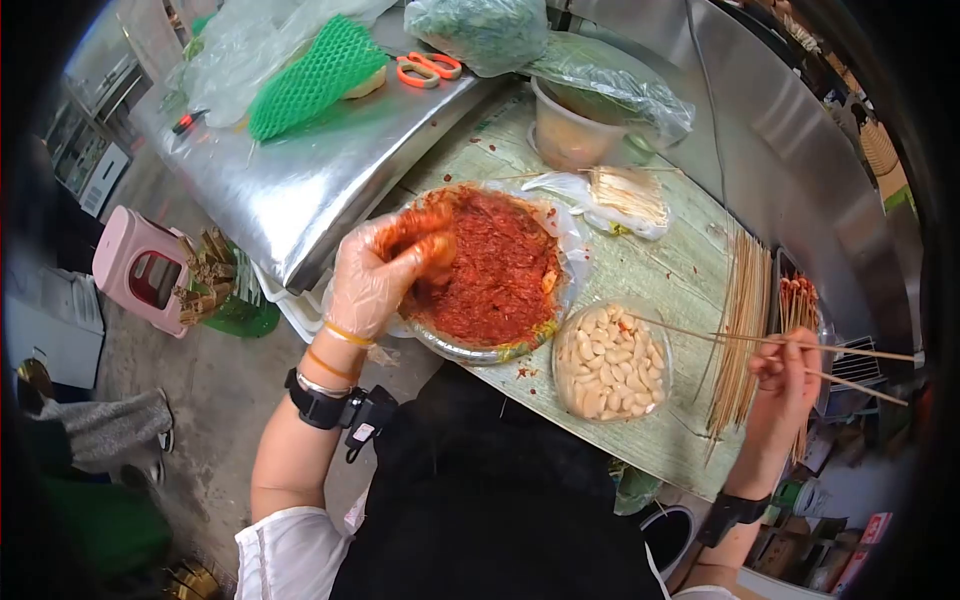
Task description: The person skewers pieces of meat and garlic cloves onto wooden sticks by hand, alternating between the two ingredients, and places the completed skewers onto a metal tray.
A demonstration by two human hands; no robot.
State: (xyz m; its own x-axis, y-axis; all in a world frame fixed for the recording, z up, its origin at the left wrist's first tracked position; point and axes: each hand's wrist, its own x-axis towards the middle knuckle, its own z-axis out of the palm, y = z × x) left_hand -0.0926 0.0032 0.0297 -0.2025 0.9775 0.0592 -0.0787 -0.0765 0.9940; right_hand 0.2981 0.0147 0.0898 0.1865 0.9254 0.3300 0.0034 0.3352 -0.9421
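My left hand (395, 265), in a clear plastic glove smeared red, is over the left side of a bowl of red chili-coated mixture (490, 270). Its fingers curl towards the thumb; what they may hold I cannot make out. Plastic film (573, 250) lines the bowl. My bare right hand (790, 370) pinches bamboo skewers (860, 350) at the right, two of them visible. One reaches left over a clear container of peeled garlic cloves (612, 365). Beside that hand lies a long bundle of bamboo skewers (738, 335).
Behind the bowl are a packet of short sticks (628, 198) and a white tub (575, 135) under plastic bags. Loaded skewers (797, 300) lie in a tray at right. Orange-handled scissors (428, 69) and green foam netting (318, 80) rest on a raised steel surface (300, 185).
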